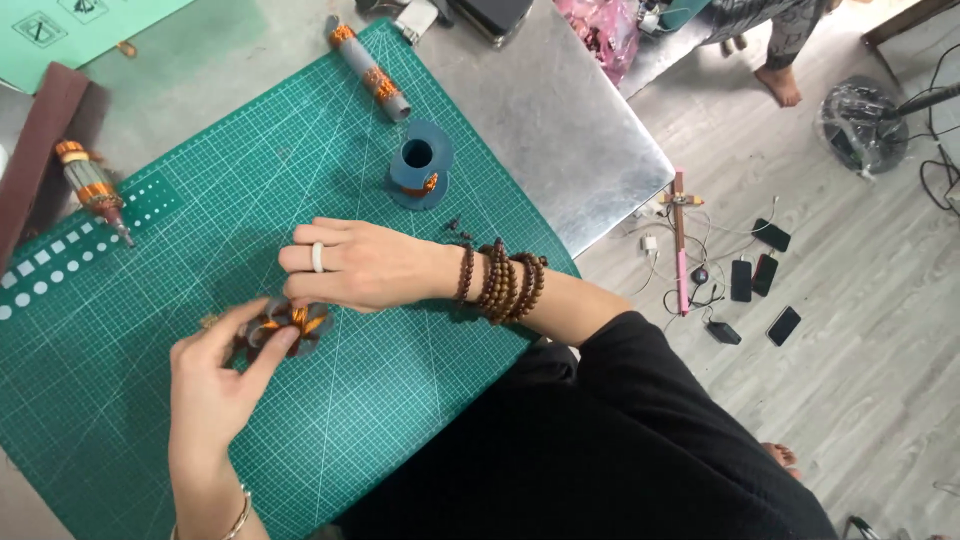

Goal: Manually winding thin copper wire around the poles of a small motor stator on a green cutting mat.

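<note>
Copper-wound coil piece [285, 328]: pinched between left hand [215, 385] and right hand [355, 265], near-left on green cutting mat [420, 340]. Judged light, rigid; windings delicate, best gripped by the rim.

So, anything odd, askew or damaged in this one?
On the cutting mat, nothing stands out: both hands hold a small copper-wound part. Off the table, several phones and chargers lie loose on the floor.
</note>
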